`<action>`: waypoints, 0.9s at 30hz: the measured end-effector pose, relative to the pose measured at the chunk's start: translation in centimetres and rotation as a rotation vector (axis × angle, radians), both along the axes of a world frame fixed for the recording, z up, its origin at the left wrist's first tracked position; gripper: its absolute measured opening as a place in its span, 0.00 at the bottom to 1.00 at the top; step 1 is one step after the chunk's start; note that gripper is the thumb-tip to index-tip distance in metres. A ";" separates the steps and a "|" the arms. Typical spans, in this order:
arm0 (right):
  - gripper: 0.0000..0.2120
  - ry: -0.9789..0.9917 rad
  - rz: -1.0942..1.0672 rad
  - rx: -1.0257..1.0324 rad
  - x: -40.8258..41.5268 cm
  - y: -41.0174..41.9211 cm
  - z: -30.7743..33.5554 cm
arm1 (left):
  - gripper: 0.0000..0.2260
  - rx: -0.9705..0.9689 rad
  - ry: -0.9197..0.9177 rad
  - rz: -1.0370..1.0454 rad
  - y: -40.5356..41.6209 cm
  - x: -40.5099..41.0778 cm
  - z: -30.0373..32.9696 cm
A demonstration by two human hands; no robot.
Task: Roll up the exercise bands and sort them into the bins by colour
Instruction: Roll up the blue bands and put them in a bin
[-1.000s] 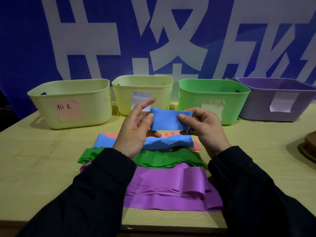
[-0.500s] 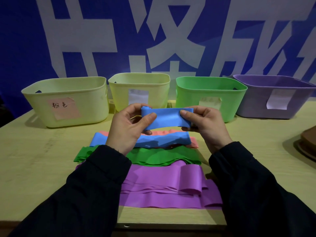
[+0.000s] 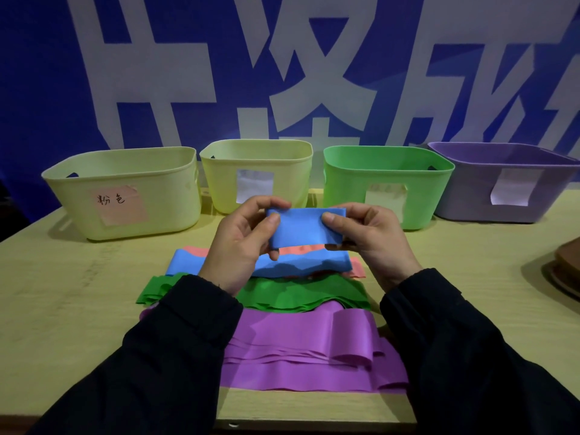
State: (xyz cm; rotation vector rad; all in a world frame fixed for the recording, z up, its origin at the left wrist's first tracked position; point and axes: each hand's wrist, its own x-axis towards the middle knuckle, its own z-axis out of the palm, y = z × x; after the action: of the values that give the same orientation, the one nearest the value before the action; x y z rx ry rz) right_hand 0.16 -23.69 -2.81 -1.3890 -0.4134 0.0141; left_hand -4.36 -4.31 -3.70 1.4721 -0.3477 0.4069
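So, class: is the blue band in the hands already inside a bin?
No: both hands, left and right, hold the blue band above the table, in front of the bins.

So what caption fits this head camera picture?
Both hands, left and right, hold a folded blue band above coloured bands.

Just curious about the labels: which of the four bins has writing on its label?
The far-left pale yellow bin: its pink label carries handwriting; the other three bins' labels look blank.

Backdrop: blue banner (image 3: pixel 47 73) with large white characters, spanning the far wall. Furniture: pale wooden counter (image 3: pixel 62 309), light grain. Far right edge: brown stacked object (image 3: pixel 565 271), partly cropped. Lighting dim.
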 end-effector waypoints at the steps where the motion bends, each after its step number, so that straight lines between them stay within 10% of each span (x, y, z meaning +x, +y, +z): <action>1: 0.02 -0.002 0.008 0.000 -0.1 0.1 -0.1 | 0.08 0.007 0.000 0.028 0.2 0.1 0.0; 27: 0.02 -0.019 -0.095 -0.038 0.7 -0.3 -0.4 | 0.12 -0.018 0.077 0.132 -0.1 0.0 0.5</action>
State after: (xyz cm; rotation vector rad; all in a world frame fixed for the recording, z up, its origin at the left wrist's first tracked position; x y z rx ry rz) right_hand 0.86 -23.95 -3.24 -1.4464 -0.3641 -0.0695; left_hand -4.34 -4.40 -3.18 1.4935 -0.1857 0.4564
